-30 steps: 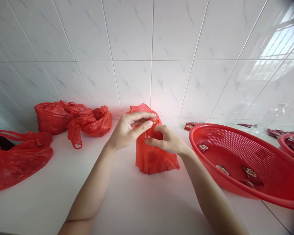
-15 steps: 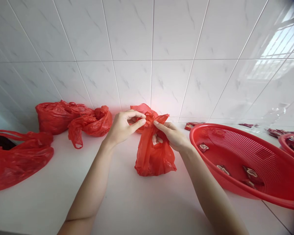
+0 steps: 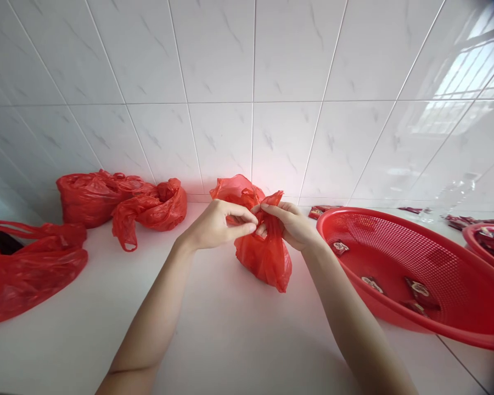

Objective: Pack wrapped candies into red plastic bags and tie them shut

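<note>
Both bare forearms reach forward from the lower edge of the view and converge toward the middle. The left hand (image 3: pixel 218 224) sits with its back turned up and to the left, wrist nearly straight, thumb and forefinger stretched to the right and pressed together in a pinch, the other fingers curled beneath. The right hand (image 3: pixel 293 224) faces it, wrist bent slightly inward, forefinger and thumb likewise pinched. The two sets of fingertips meet, touching or nearly so.

A second red basket (image 3: pixel 488 247) is cut off by the right edge
</note>
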Action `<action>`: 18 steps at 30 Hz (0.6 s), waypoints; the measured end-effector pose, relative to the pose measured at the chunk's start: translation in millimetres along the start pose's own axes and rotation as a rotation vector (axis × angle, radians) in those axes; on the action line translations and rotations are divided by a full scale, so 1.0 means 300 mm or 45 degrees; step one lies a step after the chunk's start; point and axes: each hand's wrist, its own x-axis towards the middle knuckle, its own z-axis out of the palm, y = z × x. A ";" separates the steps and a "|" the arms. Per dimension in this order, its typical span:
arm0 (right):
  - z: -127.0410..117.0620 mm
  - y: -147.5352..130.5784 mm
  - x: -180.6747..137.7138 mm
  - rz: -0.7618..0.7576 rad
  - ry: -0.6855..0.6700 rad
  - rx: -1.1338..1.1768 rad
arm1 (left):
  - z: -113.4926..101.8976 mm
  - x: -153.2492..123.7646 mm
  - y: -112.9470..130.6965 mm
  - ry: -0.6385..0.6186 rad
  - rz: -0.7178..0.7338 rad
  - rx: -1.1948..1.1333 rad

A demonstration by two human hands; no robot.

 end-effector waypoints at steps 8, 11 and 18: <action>0.049 -0.026 -0.033 -0.167 -0.017 -0.456 | 0.075 0.054 -0.070 0.086 -0.148 -0.512; 0.043 -0.028 -0.035 -0.220 0.061 -0.589 | 0.094 0.060 -0.063 -0.059 -0.179 -0.669; 0.048 -0.041 -0.054 -0.400 0.226 -0.928 | 0.087 0.063 -0.059 -0.051 -0.135 -0.602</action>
